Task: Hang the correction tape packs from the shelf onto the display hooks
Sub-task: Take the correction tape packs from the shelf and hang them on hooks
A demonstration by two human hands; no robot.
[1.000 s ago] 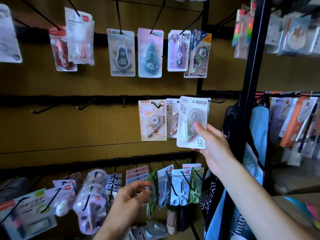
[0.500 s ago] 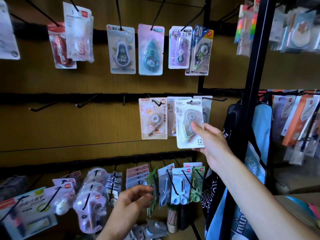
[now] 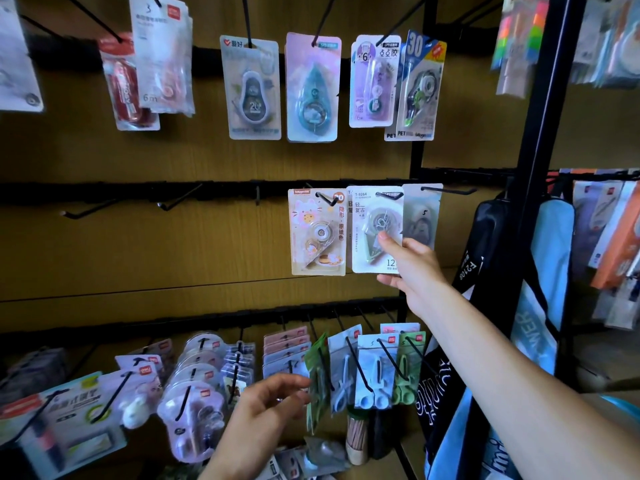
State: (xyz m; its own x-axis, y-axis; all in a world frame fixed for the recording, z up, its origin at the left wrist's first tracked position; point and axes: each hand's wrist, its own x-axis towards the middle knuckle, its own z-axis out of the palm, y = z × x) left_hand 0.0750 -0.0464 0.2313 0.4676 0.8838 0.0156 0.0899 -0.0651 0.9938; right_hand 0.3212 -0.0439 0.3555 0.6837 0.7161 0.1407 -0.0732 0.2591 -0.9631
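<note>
Head view: the right hand (image 3: 412, 268) pinches a white correction tape pack (image 3: 375, 230) by its lower right corner, its top on a middle-row hook (image 3: 393, 196) (between a pink pack (image 3: 317, 233) and a grey one (image 3: 422, 216)). The left hand (image 3: 259, 417) hovers low with fingers loosely curled, holding nothing, near hanging scissors packs (image 3: 374, 372).

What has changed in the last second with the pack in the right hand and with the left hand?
The right hand moved the white correction tape pack left and up to its hook, into line with the cat pack. It still grips the pack. The left hand stayed low, holding nothing.
</note>
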